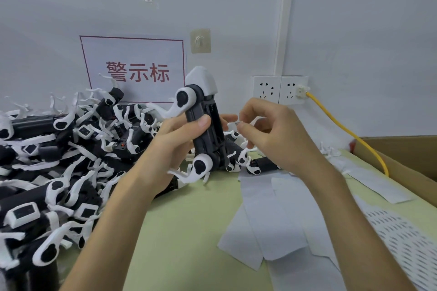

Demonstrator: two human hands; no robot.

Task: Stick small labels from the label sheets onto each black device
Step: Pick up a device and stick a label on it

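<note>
Heap of black devices (71, 160) along the worktop's (184, 231) left edge, left hand (172, 146) above the middle, thumb and fingers wrapped round one upright black device (208, 125), right hand (272, 134) just beside it pinching a small label (238, 123), label sheets (272, 220) spread toward the right edge.

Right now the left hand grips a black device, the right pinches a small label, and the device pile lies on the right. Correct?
No: the head view shows the device pile on the left. The left hand does grip a black device, and the right hand pinches a small label.
</note>
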